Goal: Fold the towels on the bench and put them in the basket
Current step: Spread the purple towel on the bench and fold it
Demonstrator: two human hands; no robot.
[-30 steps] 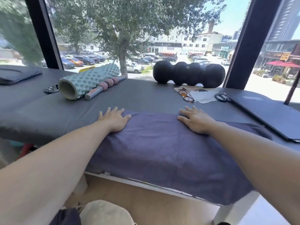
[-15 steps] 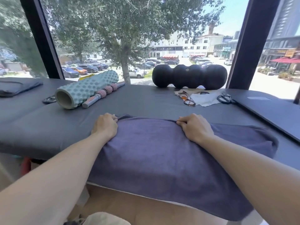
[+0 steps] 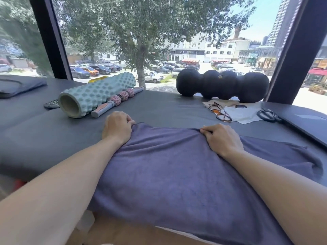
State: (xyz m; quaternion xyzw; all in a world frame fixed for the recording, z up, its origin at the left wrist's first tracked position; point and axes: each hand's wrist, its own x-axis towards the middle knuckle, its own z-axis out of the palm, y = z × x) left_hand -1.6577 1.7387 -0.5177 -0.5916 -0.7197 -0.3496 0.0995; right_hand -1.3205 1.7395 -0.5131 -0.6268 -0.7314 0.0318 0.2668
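A purple-grey towel (image 3: 177, 174) lies spread over the front of the dark grey padded bench (image 3: 44, 138) and hangs over its near edge. My left hand (image 3: 116, 128) is closed on the towel's far left corner. My right hand (image 3: 223, 138) pinches the far edge further right. The cloth bunches up slightly between the two hands. No basket is in view.
A mint foam roller (image 3: 95, 94) and a pink massage stick (image 3: 118, 101) lie at the back left. A black peanut roller (image 3: 223, 85) sits by the window. Glasses (image 3: 219, 112), a white cloth (image 3: 242, 114), scissors (image 3: 267, 114) and a dark laptop (image 3: 307, 124) are at the right.
My hands went from lying flat on the towel to gripping its far edge. The edge has lifted and wrinkled, and the view has dipped a little closer.
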